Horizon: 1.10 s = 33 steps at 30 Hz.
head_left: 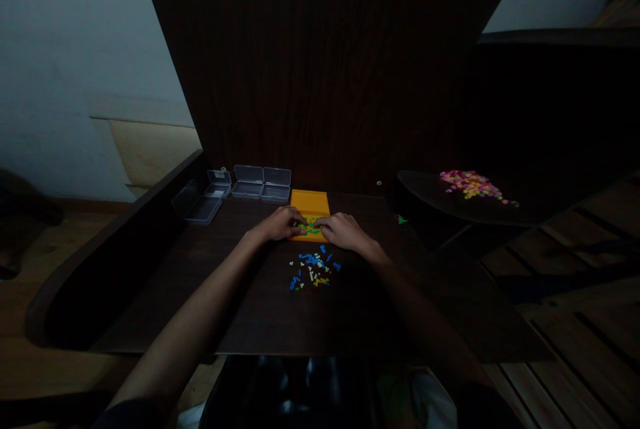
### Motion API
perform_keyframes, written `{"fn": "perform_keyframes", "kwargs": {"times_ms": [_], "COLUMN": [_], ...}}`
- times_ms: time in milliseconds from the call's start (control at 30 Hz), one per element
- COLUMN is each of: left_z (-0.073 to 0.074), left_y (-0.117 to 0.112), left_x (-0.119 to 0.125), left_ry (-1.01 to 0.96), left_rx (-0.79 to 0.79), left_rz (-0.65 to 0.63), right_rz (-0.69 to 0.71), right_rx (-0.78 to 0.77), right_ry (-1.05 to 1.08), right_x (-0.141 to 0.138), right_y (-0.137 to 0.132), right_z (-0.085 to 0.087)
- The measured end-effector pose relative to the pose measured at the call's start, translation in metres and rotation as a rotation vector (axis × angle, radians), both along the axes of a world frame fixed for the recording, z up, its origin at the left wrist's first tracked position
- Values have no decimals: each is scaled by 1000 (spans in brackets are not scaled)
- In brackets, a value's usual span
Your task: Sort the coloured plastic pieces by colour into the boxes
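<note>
A yellow box [309, 202] lies with its lid folded back on the dark tabletop, and small green pieces [311, 225] are spread in its near half. My left hand [283, 223] reaches in over the box's left edge, its thumb and forefinger apart at the green pieces. From the right, my right hand [345, 230] rests over the opposite edge with its fingers curled together; what they hold, if anything, is too small to make out. Just in front of the box lie loose small blue pieces [313, 259], cream pieces [311, 274] and yellow pieces [321, 281].
Clear plastic boxes with open lids stand at the back left, including a double case [262, 190] and a single box [204, 209]. A heap of pink and yellow beads [473, 185] sits on a side shelf [420, 190]. A raised side panel [115, 249] borders the left.
</note>
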<state>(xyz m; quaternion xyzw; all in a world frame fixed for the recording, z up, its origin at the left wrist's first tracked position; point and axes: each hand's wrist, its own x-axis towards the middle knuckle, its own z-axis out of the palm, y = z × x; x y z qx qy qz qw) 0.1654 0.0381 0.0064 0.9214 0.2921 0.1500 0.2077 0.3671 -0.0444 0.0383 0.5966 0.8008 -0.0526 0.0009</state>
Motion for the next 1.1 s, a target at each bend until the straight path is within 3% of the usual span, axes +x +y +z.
{"fn": "perform_keyframes", "kwargs": {"times_ms": [300,467,700,1100], "left_z": [-5,2,13,0], "left_y": [4,-5,-46,-117], "left_x": [1,-5,-20,-47], "left_ry": [1,-42,-172,-133], "left_rx": [27,29,-28,-164], "left_rz": [10,8,-39,-109], "right_rz": [40,30,176,358], "right_rx": [-35,-2,2,-52], "right_ry": [8,107,300,419], "right_x": [12,19,12,-18], "right_y": [-1,-7,-36,-90], "right_z": [-1,-4,-15,-25]}}
